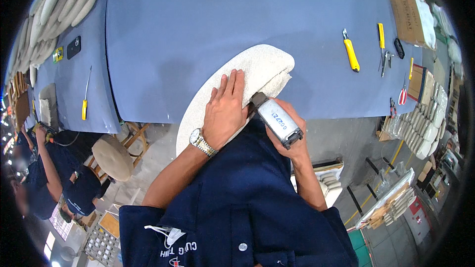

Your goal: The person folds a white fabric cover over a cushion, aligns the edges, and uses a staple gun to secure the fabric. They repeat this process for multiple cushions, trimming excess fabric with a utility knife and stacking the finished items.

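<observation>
Pressing left hand (pixel 225 111) flat, fingers spread, on white upholstered panel (pixel 237 86) at blue table (pixel 198 20) edge; right hand (pixel 289 136) gripping staple gun (pixel 277 121). Risk: muzzle near fingertips, panel slipping, 1 misfired staple.

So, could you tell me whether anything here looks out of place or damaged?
Nothing stands out. The left hand presses the cushion, the right hand holds a stapler, and the knives lie tidy on the table.

An upholstery workshop: wide blue bench (pixel 198 20) beyond the fingers, yellow knives (pixel 351 54) and scissors (pixel 403 95) off to their right, padded panels (pixel 64 0) stacked far left, more cushions (pixel 425 128) racked right, bare concrete floor (pixel 341 138) below.
</observation>
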Tool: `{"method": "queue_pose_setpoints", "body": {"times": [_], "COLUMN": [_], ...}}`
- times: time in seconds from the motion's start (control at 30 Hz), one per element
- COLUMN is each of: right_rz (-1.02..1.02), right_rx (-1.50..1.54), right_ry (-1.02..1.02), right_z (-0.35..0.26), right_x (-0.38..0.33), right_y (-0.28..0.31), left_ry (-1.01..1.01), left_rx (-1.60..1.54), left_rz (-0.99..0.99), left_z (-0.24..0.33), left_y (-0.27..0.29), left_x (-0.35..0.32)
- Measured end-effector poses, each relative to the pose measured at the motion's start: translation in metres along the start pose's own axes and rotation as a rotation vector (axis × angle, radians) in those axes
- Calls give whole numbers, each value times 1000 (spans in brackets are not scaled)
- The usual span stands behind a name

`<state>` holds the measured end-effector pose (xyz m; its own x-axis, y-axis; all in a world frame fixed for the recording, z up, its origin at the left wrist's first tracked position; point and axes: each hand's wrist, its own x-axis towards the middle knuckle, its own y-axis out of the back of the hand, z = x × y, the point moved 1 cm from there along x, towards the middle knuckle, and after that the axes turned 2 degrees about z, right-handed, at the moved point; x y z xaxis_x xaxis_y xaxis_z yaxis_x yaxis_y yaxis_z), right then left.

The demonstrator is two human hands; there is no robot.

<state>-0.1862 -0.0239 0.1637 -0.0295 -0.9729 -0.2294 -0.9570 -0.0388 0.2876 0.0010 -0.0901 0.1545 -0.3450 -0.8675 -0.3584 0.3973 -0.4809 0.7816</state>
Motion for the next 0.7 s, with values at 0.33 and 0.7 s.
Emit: {"method": "queue_pose_setpoints", "body": {"times": [0.33,0.7], "right_rz": [-53,-27], "right_rx": [-1,-21], "right_ry": [83,24], "right_z": [1,-8], "right_x": [-8,-5], "right_y": [-1,-10], "left_ry": [-33,-22], "left_rx": [-26,8], "left_rz": [13,75], "left_z": [-5,-5], "left_y": [2,-1], "left_x": [-1,0]}}
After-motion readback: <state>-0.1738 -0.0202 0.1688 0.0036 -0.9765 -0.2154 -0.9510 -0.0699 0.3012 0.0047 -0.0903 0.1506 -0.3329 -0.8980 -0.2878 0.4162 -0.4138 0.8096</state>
